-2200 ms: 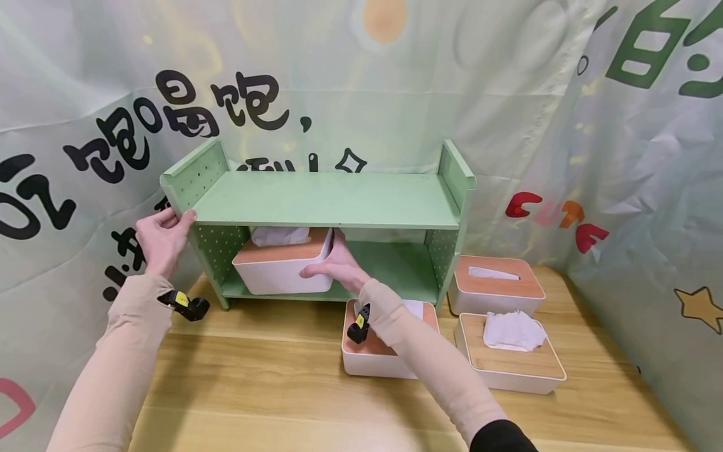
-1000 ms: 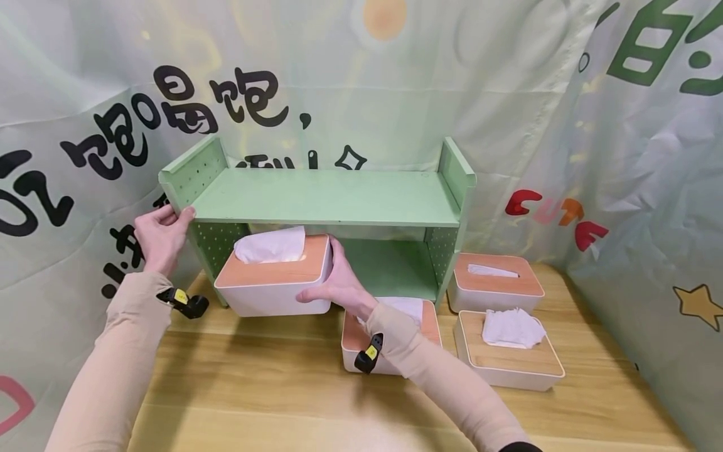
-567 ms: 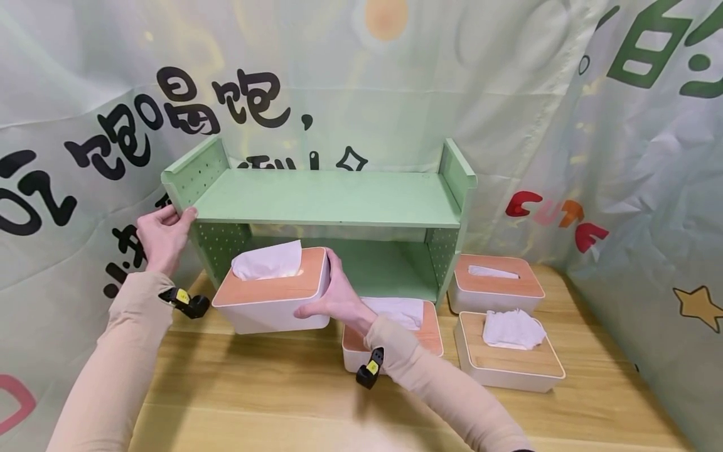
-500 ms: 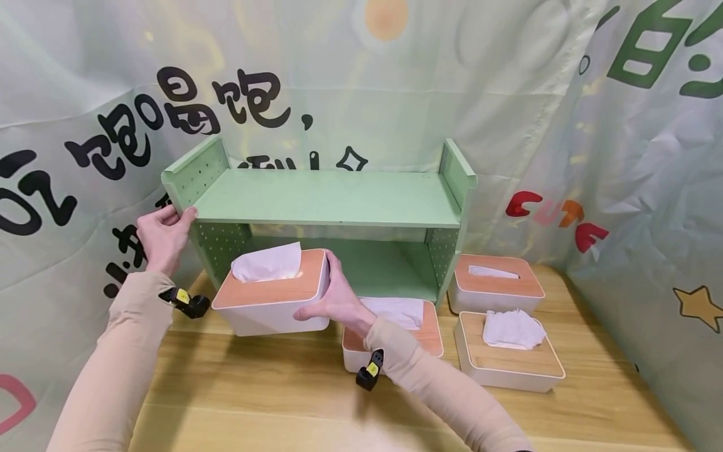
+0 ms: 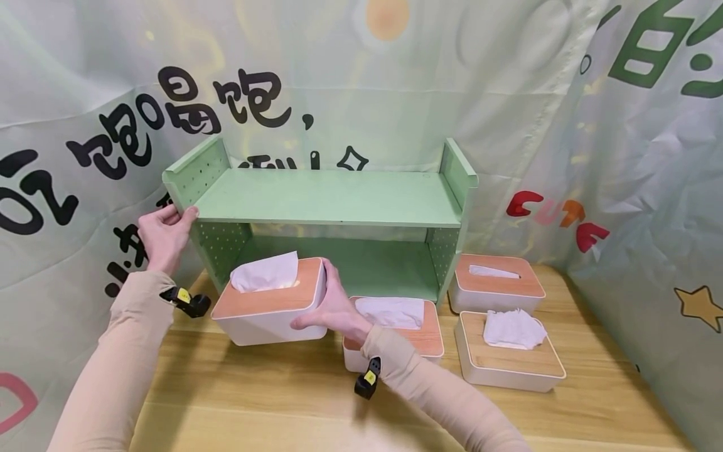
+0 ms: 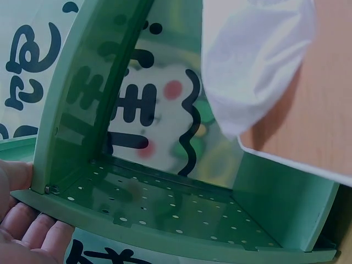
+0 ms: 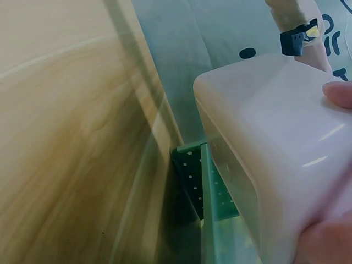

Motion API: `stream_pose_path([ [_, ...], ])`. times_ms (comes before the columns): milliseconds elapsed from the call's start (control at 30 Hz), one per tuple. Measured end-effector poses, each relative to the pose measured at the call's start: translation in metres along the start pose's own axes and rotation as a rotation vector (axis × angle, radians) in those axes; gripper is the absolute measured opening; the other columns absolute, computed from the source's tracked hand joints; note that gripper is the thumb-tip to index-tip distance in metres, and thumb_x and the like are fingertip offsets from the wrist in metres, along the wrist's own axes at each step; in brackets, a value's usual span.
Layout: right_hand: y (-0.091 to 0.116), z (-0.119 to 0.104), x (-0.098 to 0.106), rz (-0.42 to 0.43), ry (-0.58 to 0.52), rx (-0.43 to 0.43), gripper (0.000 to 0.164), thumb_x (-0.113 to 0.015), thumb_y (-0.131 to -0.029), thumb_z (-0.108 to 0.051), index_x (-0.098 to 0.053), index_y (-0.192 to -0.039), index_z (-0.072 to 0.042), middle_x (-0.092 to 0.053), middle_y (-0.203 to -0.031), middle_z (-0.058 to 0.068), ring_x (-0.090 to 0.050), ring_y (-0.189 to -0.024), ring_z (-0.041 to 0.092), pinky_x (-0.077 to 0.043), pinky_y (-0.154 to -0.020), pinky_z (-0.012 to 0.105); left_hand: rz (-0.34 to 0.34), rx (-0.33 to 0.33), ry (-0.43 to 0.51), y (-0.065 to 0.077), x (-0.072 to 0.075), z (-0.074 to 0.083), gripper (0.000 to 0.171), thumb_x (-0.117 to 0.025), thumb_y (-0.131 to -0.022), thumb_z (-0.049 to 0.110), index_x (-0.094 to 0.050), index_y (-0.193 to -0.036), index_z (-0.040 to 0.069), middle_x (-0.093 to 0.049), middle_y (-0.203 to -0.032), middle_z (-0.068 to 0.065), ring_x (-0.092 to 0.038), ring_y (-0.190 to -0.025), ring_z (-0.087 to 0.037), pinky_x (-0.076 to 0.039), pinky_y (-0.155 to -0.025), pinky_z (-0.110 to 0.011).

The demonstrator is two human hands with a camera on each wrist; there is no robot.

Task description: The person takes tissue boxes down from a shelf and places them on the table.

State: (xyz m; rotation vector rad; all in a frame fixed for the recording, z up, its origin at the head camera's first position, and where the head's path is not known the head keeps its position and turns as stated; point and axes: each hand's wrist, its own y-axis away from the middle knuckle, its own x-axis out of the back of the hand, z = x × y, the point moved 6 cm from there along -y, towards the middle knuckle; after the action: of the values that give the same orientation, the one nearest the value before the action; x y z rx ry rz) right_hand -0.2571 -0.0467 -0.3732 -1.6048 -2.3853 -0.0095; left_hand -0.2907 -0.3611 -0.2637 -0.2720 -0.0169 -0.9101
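Observation:
In the head view my right hand (image 5: 337, 309) grips a white tissue box (image 5: 265, 326) by its right end, thumb along the front wall. The box has a wood-coloured lid with a tissue sticking out, and hangs tilted in front of the shelf's lower tier. Its pale underside and the tabletop beside it show in the right wrist view. My left hand (image 5: 164, 237) holds the left side panel of a green two-tier shelf (image 5: 327, 198), thumb against its front edge. In the left wrist view the fingers (image 6: 38, 231) curl round the panel's edge.
Just right of the held box, a second tissue box (image 5: 423, 333) stands on the wooden table (image 5: 271, 408), partly behind my right wrist. Two more stand to the right, a rear tissue box (image 5: 497, 301) and a front tissue box (image 5: 514, 378). A printed curtain (image 5: 361, 75) closes off the back.
My right hand has drawn the tissue box out of the shelf's lower tier, forward and slightly left. The left hand keeps its place on the side panel.

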Motion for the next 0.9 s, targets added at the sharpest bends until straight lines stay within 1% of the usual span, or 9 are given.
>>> stream_pose_path([
  [233,0.002,0.006,-0.006,0.012,0.009,-0.032,0.128,-0.094,-0.054,-0.017,-0.019,-0.157,-0.023,-0.041,-0.144,0.003,-0.047,-0.121,0.02,-0.045,-0.107,0.037,-0.002,-0.006,-0.005,0.0,0.0,0.001,0.046,-0.07,-0.092,0.017,-0.062,-0.134,0.002,-0.057,-0.059,0.038,-0.059,-0.061,0.017,-0.048,-0.061,-0.001],
  [400,0.003,0.008,-0.01,0.005,0.035,-0.045,0.129,-0.094,-0.054,-0.019,-0.018,-0.158,-0.024,-0.04,-0.145,0.004,-0.047,-0.121,0.021,-0.045,-0.106,0.037,-0.01,0.009,0.009,0.0,0.0,0.0,0.047,-0.07,-0.092,0.016,-0.061,-0.135,0.001,-0.058,-0.059,0.037,-0.06,-0.06,0.016,-0.048,-0.059,-0.001],
  [567,0.003,0.011,-0.014,-0.004,0.066,-0.052,0.129,-0.094,-0.055,-0.019,-0.017,-0.158,-0.024,-0.038,-0.147,0.006,-0.045,-0.123,0.022,-0.045,-0.106,0.038,-0.008,0.007,0.018,0.0,0.0,0.0,0.047,-0.07,-0.092,0.015,-0.061,-0.135,0.001,-0.059,-0.059,0.036,-0.06,-0.059,0.016,-0.048,-0.06,-0.001],
  [700,0.001,0.014,-0.018,-0.009,0.065,-0.056,0.128,-0.095,-0.055,-0.018,-0.017,-0.157,-0.022,-0.038,-0.147,0.007,-0.045,-0.123,0.022,-0.045,-0.108,0.04,-0.009,0.002,0.021,0.001,0.0,0.0,0.046,-0.07,-0.092,0.015,-0.06,-0.135,0.001,-0.059,-0.059,0.036,-0.061,-0.06,0.015,-0.049,-0.06,-0.001],
  [900,0.001,0.017,-0.021,-0.005,0.076,-0.061,0.129,-0.095,-0.056,-0.017,-0.016,-0.158,-0.02,-0.037,-0.148,0.007,-0.044,-0.124,0.022,-0.046,-0.108,0.042,-0.011,0.011,0.035,0.001,0.0,0.0,0.047,-0.07,-0.092,0.014,-0.06,-0.135,0.001,-0.059,-0.059,0.036,-0.061,-0.062,0.014,-0.049,-0.062,-0.001],
])
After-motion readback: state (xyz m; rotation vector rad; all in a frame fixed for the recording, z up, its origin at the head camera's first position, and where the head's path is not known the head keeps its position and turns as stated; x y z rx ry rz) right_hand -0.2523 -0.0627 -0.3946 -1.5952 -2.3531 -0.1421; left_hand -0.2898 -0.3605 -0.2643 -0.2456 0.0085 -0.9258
